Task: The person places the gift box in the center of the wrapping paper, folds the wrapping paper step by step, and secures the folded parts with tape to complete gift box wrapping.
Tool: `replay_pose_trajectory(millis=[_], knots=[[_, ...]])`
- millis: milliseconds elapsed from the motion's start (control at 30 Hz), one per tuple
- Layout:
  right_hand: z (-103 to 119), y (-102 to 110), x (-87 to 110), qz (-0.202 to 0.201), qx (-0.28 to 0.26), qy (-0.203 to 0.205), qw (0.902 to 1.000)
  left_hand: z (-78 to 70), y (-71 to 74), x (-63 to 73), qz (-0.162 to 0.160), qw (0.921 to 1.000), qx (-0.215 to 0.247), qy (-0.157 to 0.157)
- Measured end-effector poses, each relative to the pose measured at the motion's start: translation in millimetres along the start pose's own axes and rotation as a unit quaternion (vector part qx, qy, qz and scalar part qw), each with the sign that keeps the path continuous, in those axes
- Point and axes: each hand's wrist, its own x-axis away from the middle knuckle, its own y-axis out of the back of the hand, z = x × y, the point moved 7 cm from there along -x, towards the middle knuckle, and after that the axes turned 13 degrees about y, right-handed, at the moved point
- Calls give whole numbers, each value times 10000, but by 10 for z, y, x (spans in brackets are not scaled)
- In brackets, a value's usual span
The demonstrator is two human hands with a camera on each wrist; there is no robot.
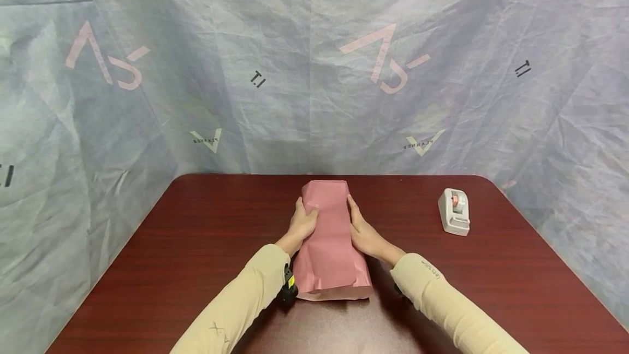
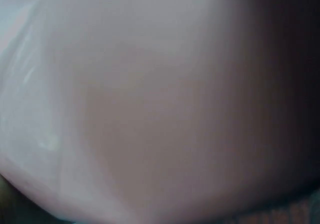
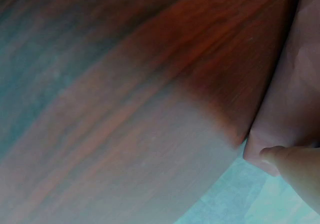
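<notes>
Pink wrapping paper [image 1: 330, 234], folded into a long package, lies at the middle of the table. Its flared near end gapes, and whatever is inside is hidden. On its left side my left hand [image 1: 302, 224] grips the paper, thumb on top. My right hand [image 1: 366, 236] rests against the right side with its fingers stretched along the edge. In the right wrist view a fingertip [image 3: 272, 155] touches the package's corner. Blurred paper [image 2: 150, 109] fills most of the left wrist view, and the left fingers do not show there.
A white tape dispenser [image 1: 455, 212] stands to the right on the dark red wooden table [image 1: 196, 234]. Grey printed sheeting [image 1: 285, 97] hangs behind the table and along both sides.
</notes>
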Motion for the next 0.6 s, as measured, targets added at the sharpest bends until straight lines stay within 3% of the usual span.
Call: replay_pose_trajectory(millis=[167,367,600], knots=[[4,32,19,-124,-255,53,9996,-10,1,10,-153,9998,-94,28],[-19,85,32,-321,-484,-361,9977,-5,2,0,-168,9998,-98,74],[-12,74,16,-173,97,-448,9988,26,5,-14,133,9997,156,96]])
